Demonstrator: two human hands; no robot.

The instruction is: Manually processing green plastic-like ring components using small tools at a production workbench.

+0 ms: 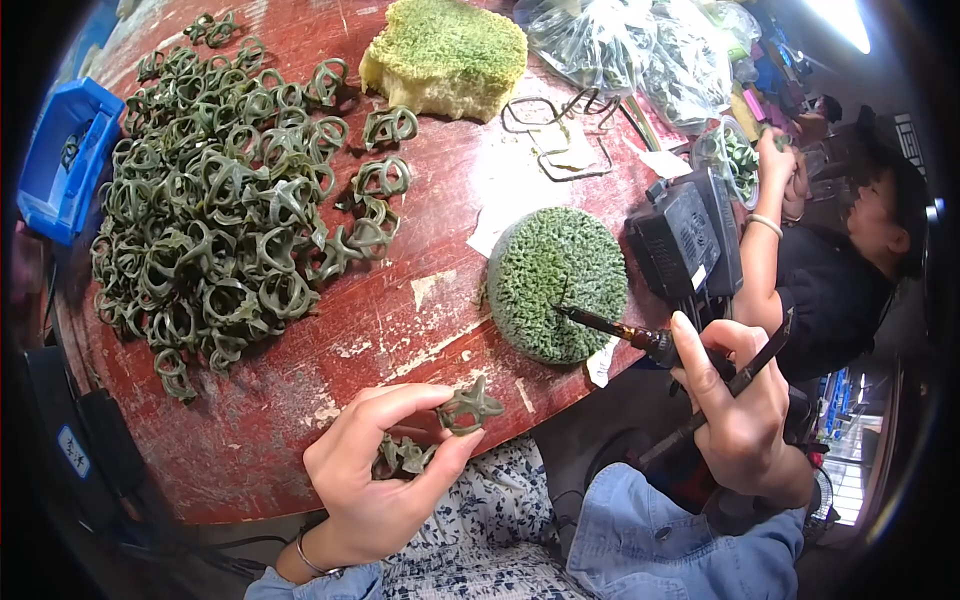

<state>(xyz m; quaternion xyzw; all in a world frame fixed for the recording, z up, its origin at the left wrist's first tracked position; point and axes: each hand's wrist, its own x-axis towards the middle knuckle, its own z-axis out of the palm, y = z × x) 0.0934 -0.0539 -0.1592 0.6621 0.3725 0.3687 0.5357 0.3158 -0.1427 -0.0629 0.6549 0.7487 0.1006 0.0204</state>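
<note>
My left hand [382,457] pinches a dark green, star-shaped piece [474,409] between thumb and fingertips at the table's front edge. Another green piece [405,456] is tucked in its palm. In my right hand [739,405] is a soldering iron [611,325] with a dark, stained shaft, its tip over or touching the top of a round green textured block [547,262]. A thin dark stick-like tool [765,349] also lies across the fingers of that hand. Left of the block spreads a large heap of green looped pieces [217,202].
A blue plastic bin [64,172] stands at far left. Behind are a yellow-green foam block [446,56], a bent wire stand [577,161] and clear plastic bags [637,56]. A black device [679,232] sits right of the round block. Beyond it a co-worker [832,277] reaches over a tub [731,161].
</note>
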